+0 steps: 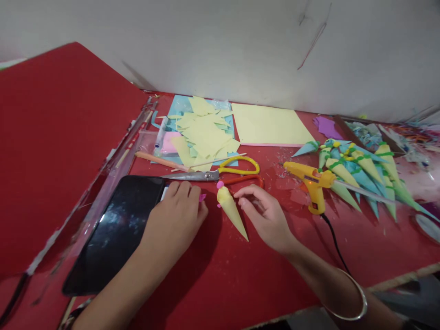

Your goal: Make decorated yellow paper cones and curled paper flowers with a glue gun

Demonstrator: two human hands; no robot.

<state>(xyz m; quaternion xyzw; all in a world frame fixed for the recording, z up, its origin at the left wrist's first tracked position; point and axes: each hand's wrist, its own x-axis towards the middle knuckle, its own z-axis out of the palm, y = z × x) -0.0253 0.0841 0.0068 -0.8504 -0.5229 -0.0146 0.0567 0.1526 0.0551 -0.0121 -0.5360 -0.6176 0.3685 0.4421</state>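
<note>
A small pale-yellow paper cone (233,213) lies on the red table between my hands, its pointed end toward me. It has a pink ball at its wide end and a bit of pink at its side. My left hand (180,208) is curled, palm down, beside the phone, and a small bright pink piece (202,197) sticks out at its fingers. Just right of the cone, my right hand (263,215) has loosely bent fingers slightly apart, holding nothing. Scissors (210,175) with yellow and orange handles lie beyond both hands.
A black phone (117,233) lies at left. Yellow paper scraps (206,133) and a pale-yellow sheet (271,126) are at the back. To the right are a yellow glue gun (311,181) with a cord and several finished-looking cones (364,172). A red board (62,151) stands at far left.
</note>
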